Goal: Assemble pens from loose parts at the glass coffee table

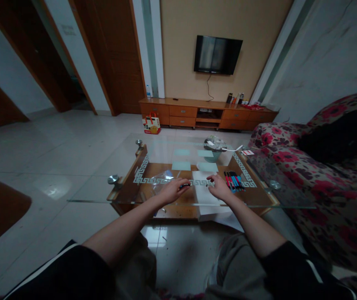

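Note:
Over the near part of the glass coffee table point(93, 187), my left hand point(171, 190) is closed around a short, dark pen point(184, 185), which points to the right. A small gap away, my right hand point(219, 188) has its fingers curled in a pinch. A tiny dark bit shows by its fingertips, too small to name. Just right of that hand lies a row of pens point(233, 180) with black, red and blue parts. A clear plastic bag point(161, 180) is beyond my left hand. White paper or a white box point(205, 202) shows beneath my right hand.
A green basket point(212, 156) with a plastic liner is seen at the table's far side. Metal glass supports point(113, 179) stand at the corners. A flowered sofa point(337, 200) is on the right. A paper bag point(151, 125) stands before the TV cabinet point(181, 111).

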Motion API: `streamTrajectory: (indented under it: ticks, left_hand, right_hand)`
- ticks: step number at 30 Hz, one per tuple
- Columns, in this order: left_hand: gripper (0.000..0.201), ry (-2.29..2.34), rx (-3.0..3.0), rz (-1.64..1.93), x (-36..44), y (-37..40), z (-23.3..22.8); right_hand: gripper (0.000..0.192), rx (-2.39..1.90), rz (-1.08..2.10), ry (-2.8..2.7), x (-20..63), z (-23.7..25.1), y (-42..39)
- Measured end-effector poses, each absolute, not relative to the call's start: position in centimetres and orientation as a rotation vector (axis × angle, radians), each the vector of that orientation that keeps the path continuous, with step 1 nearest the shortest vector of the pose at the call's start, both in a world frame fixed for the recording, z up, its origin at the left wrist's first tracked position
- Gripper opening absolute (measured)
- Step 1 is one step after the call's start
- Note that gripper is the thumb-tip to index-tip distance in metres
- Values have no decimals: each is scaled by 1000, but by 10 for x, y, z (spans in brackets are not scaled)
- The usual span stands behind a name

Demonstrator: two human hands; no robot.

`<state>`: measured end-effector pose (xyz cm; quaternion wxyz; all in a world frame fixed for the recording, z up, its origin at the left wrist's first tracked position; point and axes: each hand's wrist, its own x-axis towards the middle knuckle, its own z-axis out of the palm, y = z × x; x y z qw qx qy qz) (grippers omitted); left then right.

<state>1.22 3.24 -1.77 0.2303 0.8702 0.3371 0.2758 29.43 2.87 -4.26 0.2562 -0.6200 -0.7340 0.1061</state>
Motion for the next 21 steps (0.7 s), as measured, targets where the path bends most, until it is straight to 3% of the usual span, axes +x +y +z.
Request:
streamTrajectory:
  ticks: [5,21]
  left_hand:
    - [22,1000,2441,716,12,29,-13]
    - [18,1049,2499,673,10,26,-9]
  right_hand:
    - [26,-1743,319,-2054,289,-45,25]
    - [17,-1767,356,-2020,289,-53,28]
